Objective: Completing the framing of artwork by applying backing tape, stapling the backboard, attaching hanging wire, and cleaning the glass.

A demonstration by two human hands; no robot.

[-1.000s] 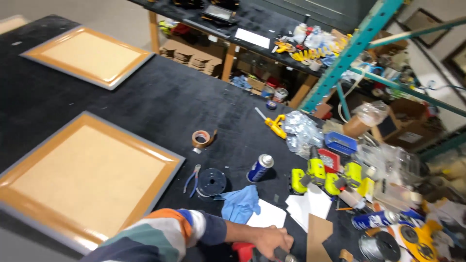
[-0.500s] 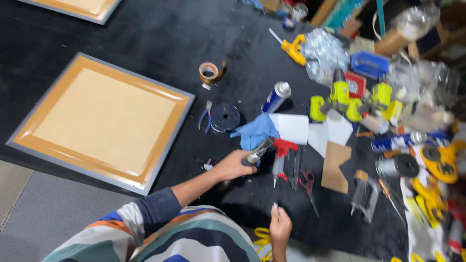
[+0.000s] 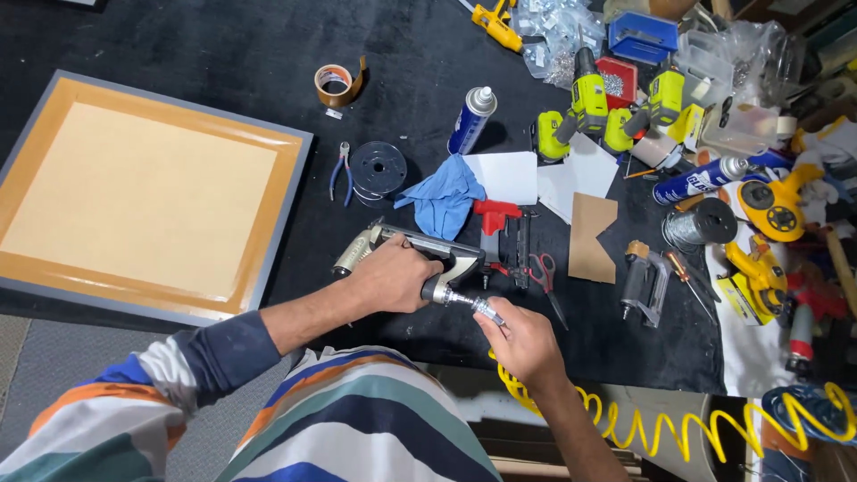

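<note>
Pneumatic nail gun lies low over the black surface at centre frame, its handle wrapped by the left hand in a closed grip. The right hand, just below and right of it, pinches the metal coupler of the yellow coiled air hose at the gun's base. The fitting looks close to the inlet; whether it is seated I cannot tell. A half-seated coupler could blow off and whip. The left fingers sit near the trigger, so the gun might fire toward the red tool, the scissors or the blue cloth crowded just beside it.
</note>
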